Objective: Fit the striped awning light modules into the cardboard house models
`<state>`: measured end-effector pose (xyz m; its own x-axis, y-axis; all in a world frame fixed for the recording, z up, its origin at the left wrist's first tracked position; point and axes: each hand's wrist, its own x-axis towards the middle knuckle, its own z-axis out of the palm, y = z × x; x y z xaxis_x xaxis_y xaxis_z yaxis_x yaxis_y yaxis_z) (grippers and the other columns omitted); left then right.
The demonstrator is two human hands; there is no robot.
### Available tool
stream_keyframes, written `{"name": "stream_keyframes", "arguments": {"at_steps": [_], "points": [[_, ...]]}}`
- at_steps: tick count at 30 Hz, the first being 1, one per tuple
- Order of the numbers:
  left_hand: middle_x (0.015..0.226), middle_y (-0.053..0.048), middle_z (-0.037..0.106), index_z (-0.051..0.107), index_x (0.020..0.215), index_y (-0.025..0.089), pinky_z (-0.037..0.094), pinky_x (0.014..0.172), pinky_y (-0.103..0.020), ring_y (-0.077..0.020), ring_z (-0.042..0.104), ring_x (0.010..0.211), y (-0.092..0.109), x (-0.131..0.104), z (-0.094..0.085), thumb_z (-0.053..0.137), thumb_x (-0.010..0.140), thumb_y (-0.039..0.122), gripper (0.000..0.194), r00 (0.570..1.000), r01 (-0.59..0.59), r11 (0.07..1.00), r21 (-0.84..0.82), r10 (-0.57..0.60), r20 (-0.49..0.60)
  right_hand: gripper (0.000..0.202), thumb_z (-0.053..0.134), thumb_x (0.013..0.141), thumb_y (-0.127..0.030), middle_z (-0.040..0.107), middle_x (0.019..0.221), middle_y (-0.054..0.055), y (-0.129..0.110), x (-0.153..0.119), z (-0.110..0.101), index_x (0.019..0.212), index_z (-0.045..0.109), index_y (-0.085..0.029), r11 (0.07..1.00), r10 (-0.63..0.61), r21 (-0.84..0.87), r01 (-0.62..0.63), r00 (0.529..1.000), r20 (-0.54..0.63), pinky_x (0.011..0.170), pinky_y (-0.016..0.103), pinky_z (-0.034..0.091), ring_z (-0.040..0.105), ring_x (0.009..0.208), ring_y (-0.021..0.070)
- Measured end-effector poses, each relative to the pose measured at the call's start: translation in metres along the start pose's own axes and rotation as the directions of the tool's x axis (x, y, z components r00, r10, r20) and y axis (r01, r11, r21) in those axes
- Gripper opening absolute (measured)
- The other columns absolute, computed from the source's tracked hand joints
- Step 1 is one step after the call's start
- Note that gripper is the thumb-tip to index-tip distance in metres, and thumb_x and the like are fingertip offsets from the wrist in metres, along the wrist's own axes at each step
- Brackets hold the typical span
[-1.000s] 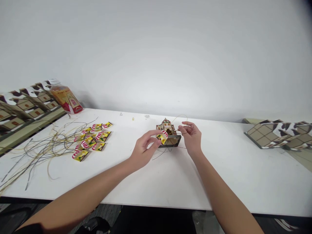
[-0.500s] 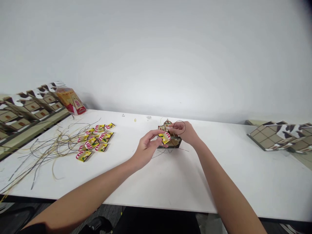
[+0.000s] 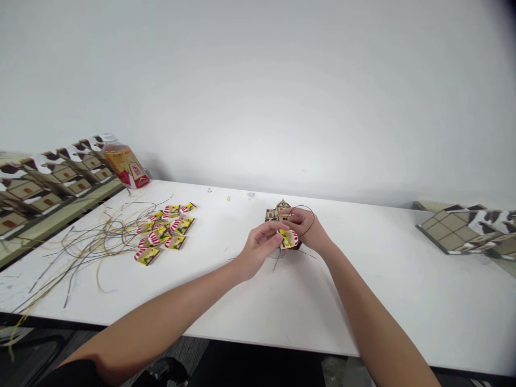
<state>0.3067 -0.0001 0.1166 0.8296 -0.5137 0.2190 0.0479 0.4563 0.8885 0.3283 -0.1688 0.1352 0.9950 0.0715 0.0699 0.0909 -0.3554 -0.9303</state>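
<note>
Left hand (image 3: 260, 250): thumb and fingers grasp a small striped piece (image 3: 288, 238), yellow with a red-and-white curved top.
Striped piece: held up in front of the little house (image 3: 272, 213), hiding part of it; whether the two touch I cannot tell.
Right hand (image 3: 304, 223): fingers bent in at the little house, beside the striped piece; what they pinch, if anything, is too small and hidden to tell.
Dark loop (image 3: 313, 219): a thin ring of cord arching over the right hand.
Little house: on the tabletop (image 3: 226, 301), mid-width, well back from the front edge, loose strand ends poking out around its foot.
Front edge: runs the whole width, dark below the white; both forearms cross it.
Back edge: meets the pale wall (image 3: 258, 97) beyond the little house; a small yellow ring (image 3: 229, 199) lies near it.
Left side: a pile of striped pieces (image 3: 161, 234), their tangled cords (image 3: 92, 236) fanning toward the left edge, some hanging past the front corner.
Far left corner: a bottle (image 3: 127, 164) with amber liquid, next to a row of houses (image 3: 60, 169) along that edge.
Right side: a wide white stretch for elbow room, reaching to more houses (image 3: 451, 228) by the right edge.
</note>
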Motion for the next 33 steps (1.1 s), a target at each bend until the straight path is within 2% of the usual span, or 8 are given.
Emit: {"name": "stream_keyframes", "arguments": {"at_steps": [3, 6, 11, 16, 21, 24, 30, 33], "points": [[0.093, -0.007, 0.062, 0.065, 0.099, 0.018, 0.046, 0.07, -0.026, -0.0137, 0.057, 0.083, 0.001, -0.001, -0.004, 0.07, 0.08, 0.044, 0.033, 0.995, 0.067, 0.998, 0.001, -0.066, -0.074, 0.026, 0.067, 0.075, -0.036, 0.069, 0.084, 0.004, 0.006, -0.001, -0.009, 0.093, 0.068, -0.018, 0.999, -0.042, 0.011, 0.042, 0.999, 0.022, 0.061, 0.028, 0.048, 0.061, 0.07, 0.0165], [0.094, -0.007, 0.062, 0.066, 0.098, 0.018, 0.045, 0.071, -0.026, -0.0132, 0.056, 0.082, 0.004, -0.004, -0.006, 0.071, 0.078, 0.046, 0.035, 0.992, 0.091, 0.996, 0.0, -0.091, -0.09, 0.038, 0.067, 0.077, -0.038, 0.068, 0.096, 0.004, 0.012, -0.005, -0.027, 0.112, 0.065, -0.022, 0.997, -0.061, -0.057, 0.06, 0.998, -0.007, 0.062, 0.029, 0.048, 0.057, 0.067, 0.013], [0.091, -0.005, 0.062, 0.065, 0.1, 0.021, 0.041, 0.068, -0.023, -0.0104, 0.054, 0.077, 0.01, -0.01, -0.009, 0.07, 0.079, 0.045, 0.032, 0.992, 0.097, 0.995, 0.018, -0.095, -0.089, 0.04, 0.063, 0.081, -0.035, 0.064, 0.106, 0.006, 0.017, -0.013, -0.045, 0.119, 0.06, -0.023, 0.92, -0.201, -0.373, 0.12, 0.961, -0.188, 0.058, 0.03, 0.047, 0.048, 0.059, 0.0102], [0.093, -0.006, 0.062, 0.064, 0.102, 0.02, 0.039, 0.063, -0.02, -0.0096, 0.053, 0.074, 0.012, -0.013, -0.012, 0.069, 0.082, 0.041, 0.03, 0.994, 0.018, 0.997, 0.073, -0.01, -0.111, 0.035, 0.05, 0.084, -0.018, 0.059, 0.106, 0.008, 0.003, -0.026, -0.022, 0.117, 0.06, -0.021, 0.734, -0.549, -0.586, 0.342, 0.807, -0.216, 0.064, 0.03, 0.048, 0.055, 0.076, 0.0149], [0.085, -0.004, 0.062, 0.063, 0.104, 0.021, 0.041, 0.063, -0.021, -0.009, 0.05, 0.068, 0.016, -0.012, -0.014, 0.069, 0.081, 0.041, 0.031, 0.988, -0.035, 0.983, 0.179, 0.061, -0.139, 0.029, 0.064, 0.081, -0.034, 0.06, 0.089, 0.005, -0.012, -0.041, 0.011, 0.107, 0.061, -0.022, 0.632, -0.707, -0.592, 0.499, 0.685, -0.178, 0.055, 0.025, 0.044, 0.056, 0.073, 0.0149], [0.092, -0.004, 0.064, 0.063, 0.105, 0.021, 0.043, 0.066, -0.022, -0.0095, 0.051, 0.069, 0.018, -0.011, -0.016, 0.07, 0.08, 0.042, 0.033, 0.985, -0.01, 0.985, 0.173, 0.039, -0.169, 0.03, 0.063, 0.077, -0.029, 0.059, 0.086, 0.006, -0.013, -0.045, 0.019, 0.106, 0.061, -0.02, 0.557, -0.78, -0.664, 0.498, 0.589, -0.213, 0.052, 0.026, 0.042, 0.053, 0.07, 0.015], [0.101, -0.002, 0.061, 0.062, 0.105, 0.023, 0.042, 0.068, -0.018, -0.0062, 0.052, 0.073, 0.019, -0.01, -0.019, 0.07, 0.082, 0.037, 0.028, 0.982, 0.004, 0.993, 0.117, 0.019, -0.189, 0.03, 0.053, 0.076, -0.014, 0.059, 0.076, 0.003, -0.013, -0.044, 0.016, 0.104, 0.059, -0.02, 0.555, -0.799, -0.64, 0.531, 0.555, -0.233, 0.053, 0.026, 0.043, 0.052, 0.066, 0.0146], [0.103, -0.001, 0.06, 0.062, 0.103, 0.024, 0.041, 0.065, -0.017, -0.0041, 0.048, 0.068, 0.02, -0.009, -0.02, 0.07, 0.081, 0.038, 0.028, 0.976, 0.015, 0.996, 0.093, 0.005, -0.217, 0.027, 0.056, 0.076, -0.01, 0.058, 0.069, 0.001, -0.013, -0.042, 0.016, 0.1, 0.06, -0.021, 0.532, -0.823, -0.658, 0.533, 0.508, -0.254, 0.052, 0.026, 0.042, 0.049, 0.06, 0.0134]]}}
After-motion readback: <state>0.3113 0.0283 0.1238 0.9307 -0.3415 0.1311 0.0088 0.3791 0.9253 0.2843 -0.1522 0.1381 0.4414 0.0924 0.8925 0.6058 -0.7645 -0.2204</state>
